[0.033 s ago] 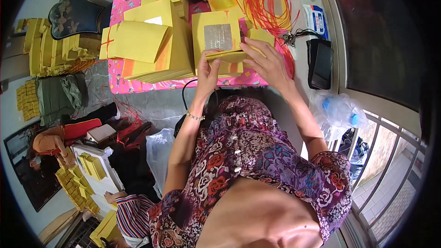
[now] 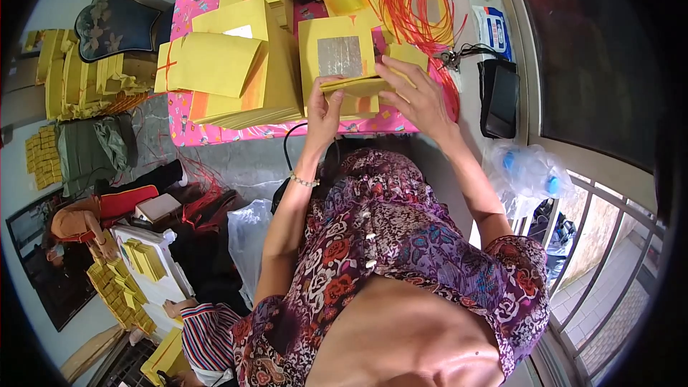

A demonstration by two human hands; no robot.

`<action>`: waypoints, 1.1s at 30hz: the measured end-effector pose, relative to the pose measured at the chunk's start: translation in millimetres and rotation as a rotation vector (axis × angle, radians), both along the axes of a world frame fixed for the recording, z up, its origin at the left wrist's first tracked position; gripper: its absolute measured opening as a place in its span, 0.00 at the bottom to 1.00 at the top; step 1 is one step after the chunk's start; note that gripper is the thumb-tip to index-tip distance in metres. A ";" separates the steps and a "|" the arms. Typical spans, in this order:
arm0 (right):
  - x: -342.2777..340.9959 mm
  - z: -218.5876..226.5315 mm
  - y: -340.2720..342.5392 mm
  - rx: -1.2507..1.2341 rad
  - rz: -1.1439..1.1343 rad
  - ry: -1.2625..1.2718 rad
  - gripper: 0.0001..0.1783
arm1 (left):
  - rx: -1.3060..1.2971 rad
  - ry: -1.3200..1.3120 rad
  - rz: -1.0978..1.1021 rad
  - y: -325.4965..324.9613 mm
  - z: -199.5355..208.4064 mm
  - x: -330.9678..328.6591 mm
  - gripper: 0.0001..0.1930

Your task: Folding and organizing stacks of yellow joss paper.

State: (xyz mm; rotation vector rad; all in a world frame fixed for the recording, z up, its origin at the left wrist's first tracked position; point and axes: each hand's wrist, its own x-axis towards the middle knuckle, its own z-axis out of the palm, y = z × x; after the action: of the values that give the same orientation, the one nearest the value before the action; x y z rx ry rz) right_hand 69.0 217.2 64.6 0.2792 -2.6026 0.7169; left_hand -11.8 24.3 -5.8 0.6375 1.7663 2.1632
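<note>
My left hand [image 2: 325, 109] pinches the left end of a folded yellow paper piece [image 2: 355, 88], its thumb on the near side. At the right end of that paper is my right hand [image 2: 419, 97], fingers spread and stretched, touching its edge. Just beyond both hands lies a stack of yellow paper squares [image 2: 304, 46], the top one bearing a silvery square patch [image 2: 340, 56]. A taller pile of yellow paper [image 2: 279, 75] stands to the left, with a folded yellow bundle [image 2: 215, 64] on top. How far the right fingers close on the paper is partly hidden.
A pink patterned cloth [image 2: 251, 135] covers the table. Red strings [image 2: 408, 0] drape over papers at the back right. On the right ledge lie a dark phone [image 2: 504, 100] and keys [image 2: 450, 61]. Other people [image 2: 208, 333] handle yellow paper bundles at the lower left.
</note>
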 end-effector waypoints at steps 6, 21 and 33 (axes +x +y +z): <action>0.1 -9.4 -2.0 -0.658 -0.176 -0.115 0.27 | -0.005 -0.150 -0.013 16.0 28.8 -1.8 0.10; 47.6 -168.9 112.0 -1.202 -0.588 -0.329 0.14 | -0.332 -0.220 -0.024 5.9 1.5 4.0 0.12; 8.2 -250.7 85.7 -0.956 -0.767 -0.332 0.15 | -0.370 -0.248 0.004 -1.0 -17.0 12.7 0.11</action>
State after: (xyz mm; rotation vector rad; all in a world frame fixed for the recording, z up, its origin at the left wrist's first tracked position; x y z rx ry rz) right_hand 77.1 302.9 -186.0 -1.1116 -2.0203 1.6135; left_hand 0.8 23.3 -22.8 0.2625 1.9519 1.7564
